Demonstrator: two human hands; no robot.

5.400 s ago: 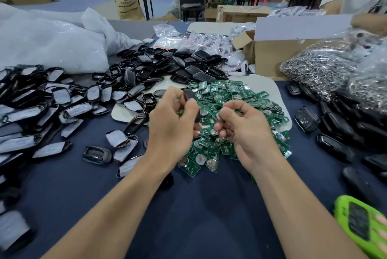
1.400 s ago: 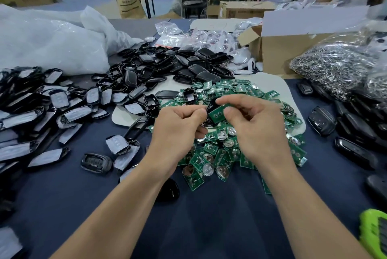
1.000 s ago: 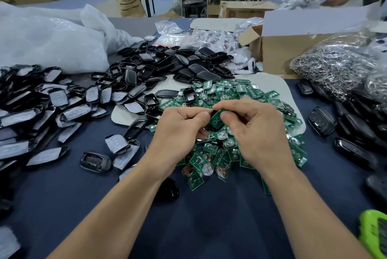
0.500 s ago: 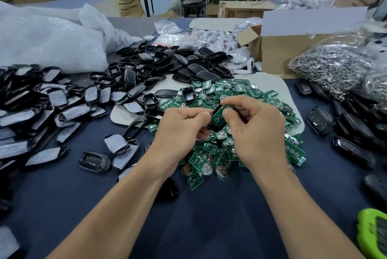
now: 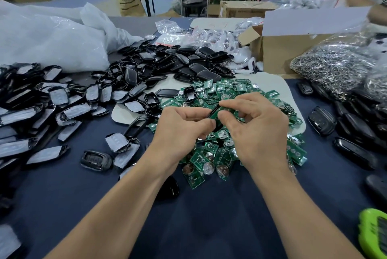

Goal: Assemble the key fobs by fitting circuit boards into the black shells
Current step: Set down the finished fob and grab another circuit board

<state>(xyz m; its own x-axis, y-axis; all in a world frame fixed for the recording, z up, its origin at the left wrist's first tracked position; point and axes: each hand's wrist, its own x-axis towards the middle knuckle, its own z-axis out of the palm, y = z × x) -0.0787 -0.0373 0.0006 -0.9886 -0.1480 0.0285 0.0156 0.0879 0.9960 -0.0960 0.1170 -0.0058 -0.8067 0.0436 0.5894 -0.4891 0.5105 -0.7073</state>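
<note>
Black shell (image 5: 219, 125) gripped by left hand (image 5: 180, 129), right hand (image 5: 258, 129) pinching circuit board (image 5: 215, 114) against its rim.

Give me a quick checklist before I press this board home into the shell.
1. Shell grip: left hand holds the black shell: ok.
2. Board grip: right hand pinches the circuit board at the shell: ok.
3. Board lined up with the recess: cannot tell, fingers cover it.
4. Board fully seated: cannot tell.
5. Next parts close: pile of boards lies under the hands: ok.
</note>
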